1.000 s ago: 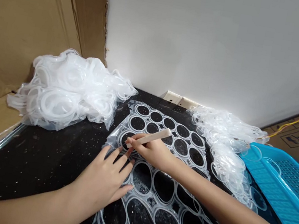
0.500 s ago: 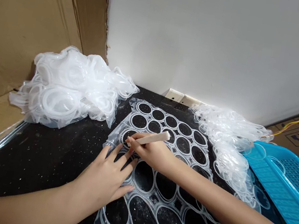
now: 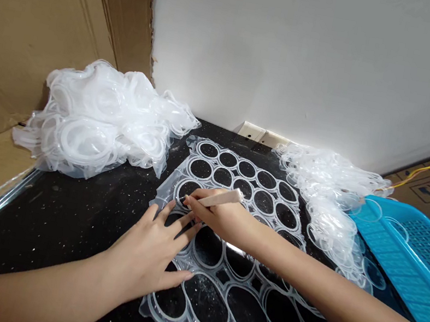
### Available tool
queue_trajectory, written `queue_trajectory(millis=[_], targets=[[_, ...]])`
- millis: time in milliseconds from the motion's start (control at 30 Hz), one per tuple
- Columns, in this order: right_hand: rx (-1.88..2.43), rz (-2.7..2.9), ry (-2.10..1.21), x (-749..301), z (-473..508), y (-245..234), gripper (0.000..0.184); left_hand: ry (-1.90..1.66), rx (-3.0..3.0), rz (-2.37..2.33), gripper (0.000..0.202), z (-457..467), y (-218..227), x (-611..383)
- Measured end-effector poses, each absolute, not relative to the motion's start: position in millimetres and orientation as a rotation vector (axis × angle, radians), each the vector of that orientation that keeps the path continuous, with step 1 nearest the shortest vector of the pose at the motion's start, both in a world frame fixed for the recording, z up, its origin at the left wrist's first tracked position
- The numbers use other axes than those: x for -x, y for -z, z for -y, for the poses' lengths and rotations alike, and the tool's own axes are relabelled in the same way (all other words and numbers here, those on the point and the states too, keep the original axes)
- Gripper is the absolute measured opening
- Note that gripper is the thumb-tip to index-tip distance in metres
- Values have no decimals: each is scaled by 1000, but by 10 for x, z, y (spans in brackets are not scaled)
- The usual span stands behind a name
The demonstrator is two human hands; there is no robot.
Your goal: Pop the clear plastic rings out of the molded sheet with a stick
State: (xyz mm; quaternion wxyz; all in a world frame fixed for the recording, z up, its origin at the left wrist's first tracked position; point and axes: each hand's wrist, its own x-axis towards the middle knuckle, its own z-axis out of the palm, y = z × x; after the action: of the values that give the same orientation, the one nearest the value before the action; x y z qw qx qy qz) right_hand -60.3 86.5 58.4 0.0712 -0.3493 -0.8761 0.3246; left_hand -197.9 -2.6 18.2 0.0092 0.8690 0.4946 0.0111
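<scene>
A translucent sheet of joined rings (image 3: 233, 292) lies flat on the black speckled tabletop (image 3: 74, 225), which shows through the round openings. My left hand (image 3: 156, 245) rests palm down on the sheet's left edge with its fingers spread. Pinched in my right hand (image 3: 216, 214) is a white pen-like tool (image 3: 225, 198), its back end pointing up and to the right. The tool's tip is hidden by my fingers, at the rim of a ring in the third row from the back, just beyond my left fingertips.
At the back left sits a heap of crumpled translucent ring sheets (image 3: 97, 123). A pile of loose clear rings (image 3: 332, 204) lies at the right, against a blue plastic basket (image 3: 398, 254). Wall sockets (image 3: 263, 135) are behind, and cardboard (image 3: 34, 29) stands at the left.
My right hand has shifted slightly at the same ring, with the tool still pinched. My left hand stays spread on the sheet. The whole view has moved a little.
</scene>
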Motion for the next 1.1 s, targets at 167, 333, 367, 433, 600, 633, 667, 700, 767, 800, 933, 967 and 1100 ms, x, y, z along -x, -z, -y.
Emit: queue_trajectory(millis=[167,333,367,433,600,633,667,700,767,800,933,967,1100], targets=[[1026,2702,-1046,553,-882,-687,25,-54,-2734,-1526,63,30,-196,1989],[950,2748,-1094,409,-942,-674,24,-22,-2721,-1512,63,35,-203,1996],[945,2748,-1084,376,-953,-667,25,-14,-2721,-1505,62,34,-203,1997],[921,2754,-1074,313,-976,-659,28,-2,-2724,-1492,62,31,-202,1997],[851,2825,-965,198,-1037,-648,30,19,-2714,-1482,60,22,-209,1996],[808,2838,-928,183,-1041,-633,30,29,-2711,-1475,60,21,-215,1994],[751,2851,-884,172,-1041,-612,31,37,-2708,-1466,59,20,-221,1992],[691,2862,-833,163,-1036,-584,31,40,-2707,-1456,59,20,-228,1990],[607,2881,-708,153,-1014,-513,31,23,-2707,-1448,59,21,-241,1986],[590,2893,-638,153,-999,-474,32,8,-2706,-1452,59,22,-245,1984],[614,2973,-270,192,-949,-346,32,-38,-2710,-1464,58,23,-241,1981],[620,2990,-167,213,-944,-328,32,-55,-2712,-1464,57,23,-235,1981],[649,2999,121,326,-949,-313,33,-103,-2730,-1471,57,25,-214,1981]])
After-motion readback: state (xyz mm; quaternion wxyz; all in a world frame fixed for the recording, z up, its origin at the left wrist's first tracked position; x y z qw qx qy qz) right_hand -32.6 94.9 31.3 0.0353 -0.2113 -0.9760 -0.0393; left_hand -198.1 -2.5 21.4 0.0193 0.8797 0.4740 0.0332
